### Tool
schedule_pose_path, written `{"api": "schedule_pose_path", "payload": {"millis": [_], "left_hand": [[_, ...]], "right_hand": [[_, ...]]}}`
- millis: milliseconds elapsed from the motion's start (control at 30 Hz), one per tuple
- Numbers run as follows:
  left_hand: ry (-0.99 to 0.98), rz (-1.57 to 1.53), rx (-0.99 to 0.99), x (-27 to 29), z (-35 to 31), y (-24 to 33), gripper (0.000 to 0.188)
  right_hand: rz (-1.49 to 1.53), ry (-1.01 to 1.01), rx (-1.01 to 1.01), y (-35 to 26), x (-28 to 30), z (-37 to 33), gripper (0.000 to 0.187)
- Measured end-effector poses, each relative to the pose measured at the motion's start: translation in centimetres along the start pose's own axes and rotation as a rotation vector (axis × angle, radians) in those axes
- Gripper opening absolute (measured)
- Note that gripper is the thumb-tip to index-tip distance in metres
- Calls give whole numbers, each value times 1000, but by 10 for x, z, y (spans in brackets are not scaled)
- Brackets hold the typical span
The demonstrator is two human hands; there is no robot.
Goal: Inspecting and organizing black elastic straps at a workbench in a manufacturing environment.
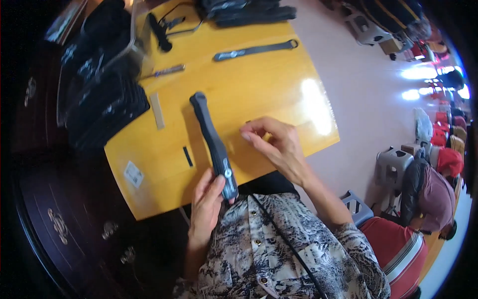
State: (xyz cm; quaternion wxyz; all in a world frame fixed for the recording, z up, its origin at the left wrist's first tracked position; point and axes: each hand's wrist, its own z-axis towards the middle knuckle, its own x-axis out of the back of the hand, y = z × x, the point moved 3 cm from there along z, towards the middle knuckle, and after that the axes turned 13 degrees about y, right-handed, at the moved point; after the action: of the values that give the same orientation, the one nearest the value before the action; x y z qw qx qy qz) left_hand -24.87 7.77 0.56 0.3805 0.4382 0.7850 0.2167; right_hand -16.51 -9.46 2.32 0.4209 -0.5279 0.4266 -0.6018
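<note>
My left hand grips the lower end of a dark grey strap, near a pale printed mark. The strap stands up and away from me over the yellow table, its far end folded over. To the right of it, my right hand is held above the table with thumb and forefinger drawn together. A tiny dark speck shows by its fingertips, too small to name. Another dark grey strap with a ring at one end lies farther off on the table.
On the yellow table lie a short black strip, a beige strip, a slim pen-like tool and a white label. Stacked black pieces crowd the left edge. People and grey stools are at right.
</note>
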Motion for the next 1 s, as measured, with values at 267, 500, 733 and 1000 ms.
{"api": "schedule_pose_path", "payload": {"millis": [267, 500, 733, 1000], "left_hand": [[45, 23, -43, 10, 14, -8, 26], [53, 104, -79, 7, 14, -20, 25], [46, 45, -20, -1, 13, -18, 22], [17, 29, 27, 2, 16, -12, 28]], "right_hand": [[146, -151, -380, 15, -8, -76, 14], [65, -58, -107, 19, -13, -87, 21], [2, -43, 118, 18, -8, -84, 21], [-14, -45, 475, 19, -7, -71, 28]]}}
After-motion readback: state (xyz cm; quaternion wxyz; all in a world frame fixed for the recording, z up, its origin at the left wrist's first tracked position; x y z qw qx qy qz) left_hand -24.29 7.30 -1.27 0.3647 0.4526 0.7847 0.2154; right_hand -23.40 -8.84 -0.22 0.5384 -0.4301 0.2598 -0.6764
